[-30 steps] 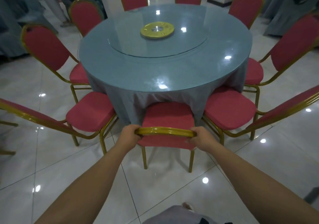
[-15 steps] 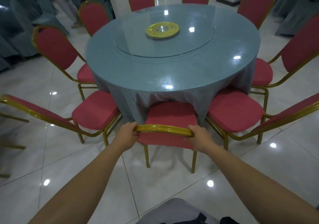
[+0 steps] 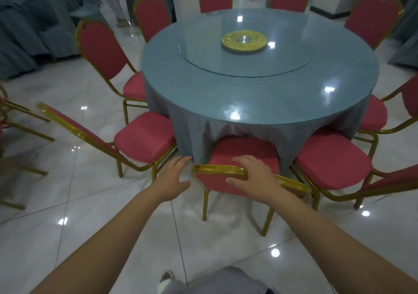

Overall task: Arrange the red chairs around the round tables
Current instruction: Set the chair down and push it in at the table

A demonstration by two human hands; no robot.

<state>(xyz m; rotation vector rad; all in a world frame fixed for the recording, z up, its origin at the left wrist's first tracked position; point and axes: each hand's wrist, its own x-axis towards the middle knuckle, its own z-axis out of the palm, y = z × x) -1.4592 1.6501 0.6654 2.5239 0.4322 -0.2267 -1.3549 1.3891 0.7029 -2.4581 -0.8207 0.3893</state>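
Observation:
A round table (image 3: 260, 94) under a blue-grey cloth carries a glass turntable with a yellow disc (image 3: 244, 41) at its centre. Several red chairs with gold frames ring it. The nearest chair (image 3: 246, 151) has its seat tucked under the cloth's edge, its gold back rail toward me. My right hand (image 3: 251, 176) rests on that rail, fingers lying straight over it toward the seat. My left hand (image 3: 175, 176) hovers just left of the rail's end with relaxed fingers, holding nothing.
Neighbouring red chairs stand close on the left (image 3: 142, 135) and the right (image 3: 332, 158) of the near chair. More gold chair frames (image 3: 20, 121) sit at the far left. Covered grey-blue furniture (image 3: 29, 29) lines the back left. The floor is glossy white tile.
My left hand has let go of the chair's back rail and now sits beside it. My right hand slid left along the rail and its fingers straightened. The view shifted leftward.

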